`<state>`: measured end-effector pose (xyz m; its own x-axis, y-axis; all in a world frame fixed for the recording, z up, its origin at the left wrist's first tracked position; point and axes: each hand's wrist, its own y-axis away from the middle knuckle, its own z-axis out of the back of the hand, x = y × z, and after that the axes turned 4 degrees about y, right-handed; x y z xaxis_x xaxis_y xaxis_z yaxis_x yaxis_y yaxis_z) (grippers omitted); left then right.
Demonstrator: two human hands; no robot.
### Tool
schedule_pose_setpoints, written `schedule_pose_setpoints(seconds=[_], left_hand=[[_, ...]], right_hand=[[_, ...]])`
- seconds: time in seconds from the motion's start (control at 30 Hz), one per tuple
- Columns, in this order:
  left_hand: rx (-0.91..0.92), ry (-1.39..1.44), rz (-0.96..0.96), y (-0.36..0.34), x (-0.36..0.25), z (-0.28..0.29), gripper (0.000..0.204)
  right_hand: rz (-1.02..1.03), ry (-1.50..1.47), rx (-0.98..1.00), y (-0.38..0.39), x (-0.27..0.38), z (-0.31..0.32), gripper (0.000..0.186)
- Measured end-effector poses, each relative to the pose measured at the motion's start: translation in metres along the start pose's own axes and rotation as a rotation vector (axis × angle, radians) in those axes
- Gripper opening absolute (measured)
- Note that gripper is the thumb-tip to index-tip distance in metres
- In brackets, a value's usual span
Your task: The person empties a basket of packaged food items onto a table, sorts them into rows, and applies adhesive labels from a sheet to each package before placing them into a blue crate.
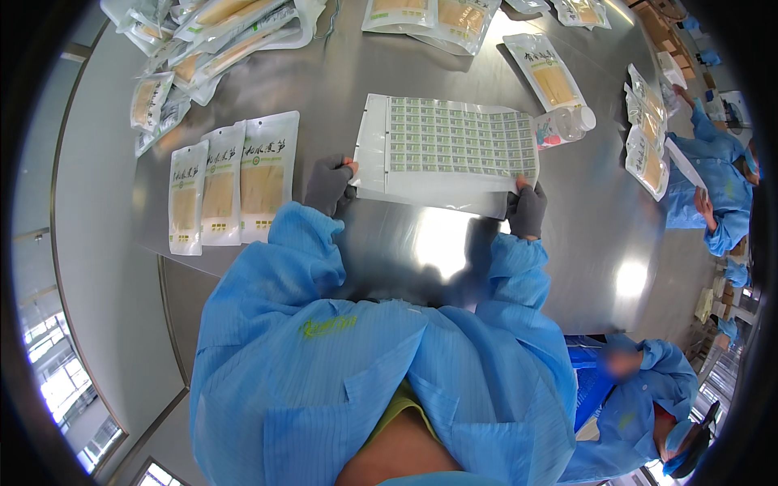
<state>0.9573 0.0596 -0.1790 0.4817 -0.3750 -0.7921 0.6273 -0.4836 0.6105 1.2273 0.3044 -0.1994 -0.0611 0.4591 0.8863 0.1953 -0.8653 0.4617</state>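
A sheet of small green-and-white stickers (458,138) is spread before me, its backing pale and slightly curled at the lower edge. My left hand (327,186), in a grey fingerless glove, pinches the sheet's lower left edge. At the lower right corner, my right hand (527,209), gloved the same way, grips it with the thumb on top. A clear plastic bottle (565,126) lies on its side against the sheet's right edge. To the left of my left hand, several flat pouches of pale food (266,174) lie in an overlapping row.
The steel table (600,211) reflects bright light. Piled pouches (219,49) fill its far left; others (438,20) lie at the far edge. One pouch (548,74) is beyond the bottle, more (646,134) at the right edge. People in blue (705,174) work to the right.
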Motion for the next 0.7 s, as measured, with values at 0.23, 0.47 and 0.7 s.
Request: schedule_pose_setpoints(seconds=[0.23,0.47,0.7], left_hand=[[-0.033,0.082,0.020,-0.003,-0.001,-0.001,0.018],[-0.046,-0.130,-0.090,0.004,0.006,-0.011,0.024],[-0.148,-0.548,-0.304,-0.021,0.040,-0.010,0.032]], right_hand=[[-0.223,-0.194,0.059,0.001,0.007,-0.001,0.013],[-0.318,-0.288,0.041,-0.013,-0.015,0.007,0.011],[0.052,0.150,-0.043,0.013,-0.022,-0.012,0.033]])
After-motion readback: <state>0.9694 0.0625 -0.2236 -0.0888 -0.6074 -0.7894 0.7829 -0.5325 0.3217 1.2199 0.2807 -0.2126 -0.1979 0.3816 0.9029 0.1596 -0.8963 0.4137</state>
